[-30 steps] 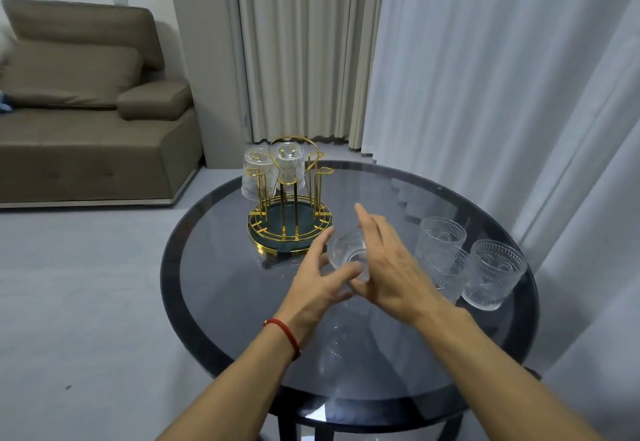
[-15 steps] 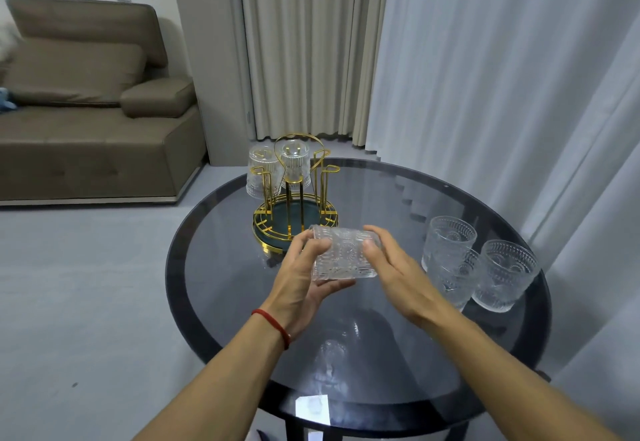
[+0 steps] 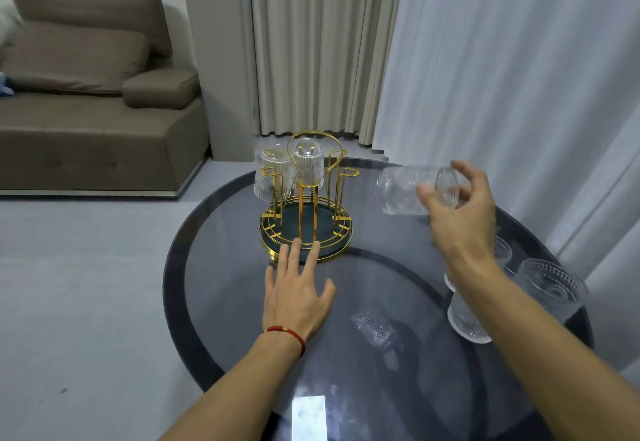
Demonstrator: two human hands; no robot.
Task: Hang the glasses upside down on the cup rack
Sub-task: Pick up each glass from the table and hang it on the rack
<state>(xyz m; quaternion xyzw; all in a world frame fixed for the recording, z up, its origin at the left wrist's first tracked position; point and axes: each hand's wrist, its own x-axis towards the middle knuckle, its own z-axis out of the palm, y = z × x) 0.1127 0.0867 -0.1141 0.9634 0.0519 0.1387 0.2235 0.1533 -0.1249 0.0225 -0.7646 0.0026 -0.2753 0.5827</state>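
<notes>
- We find the right hand (image 3: 460, 212) clamped on a sideways glass (image 3: 412, 191), right of centre.
- We find the left hand (image 3: 294, 288) spread flat, fingertips meeting the cup rack (image 3: 306, 229).

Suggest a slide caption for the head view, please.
Right hand tips a glass toward the gold cup rack.

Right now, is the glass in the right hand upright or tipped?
Tipped. The glass lies on its side in the right hand, its mouth pointing left toward the cup rack.
</notes>
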